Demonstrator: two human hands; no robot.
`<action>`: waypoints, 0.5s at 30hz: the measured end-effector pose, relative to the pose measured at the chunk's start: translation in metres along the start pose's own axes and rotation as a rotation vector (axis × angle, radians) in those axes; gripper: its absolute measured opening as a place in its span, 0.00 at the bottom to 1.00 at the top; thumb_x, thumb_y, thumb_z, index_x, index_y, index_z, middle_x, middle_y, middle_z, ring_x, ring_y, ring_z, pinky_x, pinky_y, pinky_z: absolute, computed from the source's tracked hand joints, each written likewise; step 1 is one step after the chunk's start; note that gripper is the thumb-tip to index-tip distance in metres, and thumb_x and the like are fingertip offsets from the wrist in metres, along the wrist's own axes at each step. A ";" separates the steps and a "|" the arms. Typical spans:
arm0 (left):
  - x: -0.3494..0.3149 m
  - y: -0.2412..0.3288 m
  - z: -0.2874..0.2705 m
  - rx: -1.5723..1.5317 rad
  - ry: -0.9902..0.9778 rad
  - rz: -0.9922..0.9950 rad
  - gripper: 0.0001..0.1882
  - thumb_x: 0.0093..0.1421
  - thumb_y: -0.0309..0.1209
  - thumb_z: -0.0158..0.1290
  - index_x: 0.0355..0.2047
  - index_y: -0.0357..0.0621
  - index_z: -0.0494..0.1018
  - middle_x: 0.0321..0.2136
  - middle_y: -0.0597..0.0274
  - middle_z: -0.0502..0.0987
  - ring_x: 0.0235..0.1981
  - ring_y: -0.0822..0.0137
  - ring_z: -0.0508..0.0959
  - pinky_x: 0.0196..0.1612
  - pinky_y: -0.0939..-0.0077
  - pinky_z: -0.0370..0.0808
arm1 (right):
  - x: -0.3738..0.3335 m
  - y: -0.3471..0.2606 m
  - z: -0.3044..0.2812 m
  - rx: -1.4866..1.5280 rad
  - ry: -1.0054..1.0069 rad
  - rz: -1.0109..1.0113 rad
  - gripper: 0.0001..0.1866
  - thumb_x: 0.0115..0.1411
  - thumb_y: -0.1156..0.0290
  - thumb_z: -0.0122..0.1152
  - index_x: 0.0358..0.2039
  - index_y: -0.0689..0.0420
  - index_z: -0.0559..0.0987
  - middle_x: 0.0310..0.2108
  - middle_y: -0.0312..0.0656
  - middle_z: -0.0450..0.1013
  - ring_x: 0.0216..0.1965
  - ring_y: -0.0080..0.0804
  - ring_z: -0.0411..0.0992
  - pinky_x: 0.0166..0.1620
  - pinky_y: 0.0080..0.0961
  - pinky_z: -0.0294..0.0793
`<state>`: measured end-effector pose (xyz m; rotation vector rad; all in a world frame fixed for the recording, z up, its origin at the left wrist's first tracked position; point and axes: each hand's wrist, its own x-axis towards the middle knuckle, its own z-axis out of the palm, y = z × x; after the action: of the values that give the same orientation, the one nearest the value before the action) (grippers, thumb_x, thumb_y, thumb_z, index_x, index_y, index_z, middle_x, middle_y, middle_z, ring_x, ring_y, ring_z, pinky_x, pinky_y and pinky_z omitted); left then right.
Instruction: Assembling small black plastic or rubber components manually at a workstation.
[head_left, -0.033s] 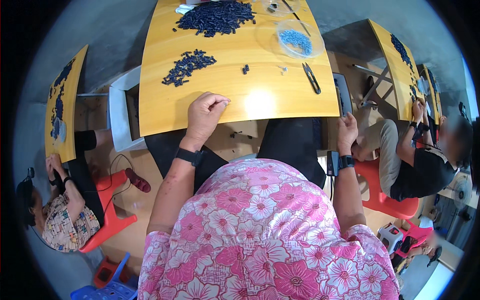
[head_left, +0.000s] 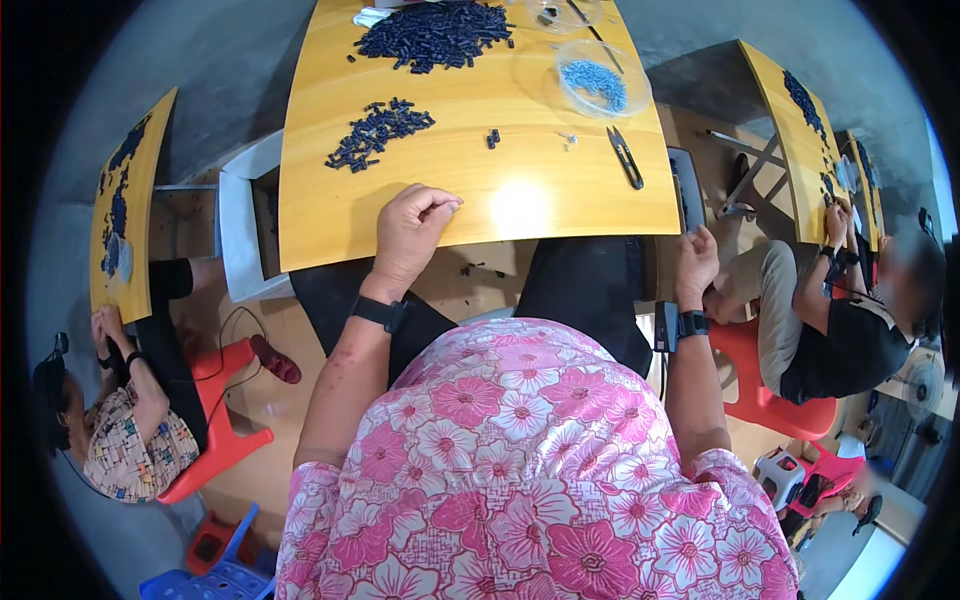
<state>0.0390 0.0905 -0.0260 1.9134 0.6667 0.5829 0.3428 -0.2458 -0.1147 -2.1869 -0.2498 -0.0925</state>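
The left hand [head_left: 413, 225] is curled into a loose fist on the near edge of the table [head_left: 335, 222], thumb against the bent forefinger; whether anything is pinched inside, I cannot tell; the right hand [head_left: 697, 262] is just off the table's right near corner, its fingers bent inward, beside the right box [head_left: 688, 162]; I cannot tell whether it grips anything.

The small pile [head_left: 380, 133] of black pieces lies left of the middle, beyond the left hand and apart from it; the big pile [head_left: 435, 35], of like pieces, sits farther back, with a white cloth [head_left: 370, 17] at its far left side; a pair [head_left: 492, 138] of black pieces stands alone right of the small pile; pale bits [head_left: 569, 142] lie farther right, then dark snips [head_left: 625, 158] near the right edge, tips pointing away from the wearer.

Beyond the snips is a clear bowl [head_left: 608, 50] with blue bits [head_left: 595, 82] in it; a second bowl [head_left: 560, 24] is at the far right, a dark rod [head_left: 600, 40] slanting between the two; the left box [head_left: 240, 245] stands below the table's left edge; a co-worker [head_left: 140, 450] sits at the left, another person [head_left: 840, 345] at the right.
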 end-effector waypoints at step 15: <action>-0.007 0.000 0.000 0.067 0.059 0.077 0.02 0.53 0.22 0.59 0.28 0.41 0.79 0.23 0.64 0.75 0.22 0.74 0.72 0.27 0.82 0.69 | -0.061 -0.225 0.098 0.215 -0.557 -0.503 0.10 0.54 0.80 0.62 0.38 0.58 0.81 0.31 0.41 0.74 0.32 0.31 0.72 0.36 0.24 0.73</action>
<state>0.0340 0.0859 -0.0269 1.9978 0.6598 0.6751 0.2329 -0.0469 -0.0033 -1.8513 -1.0696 0.2579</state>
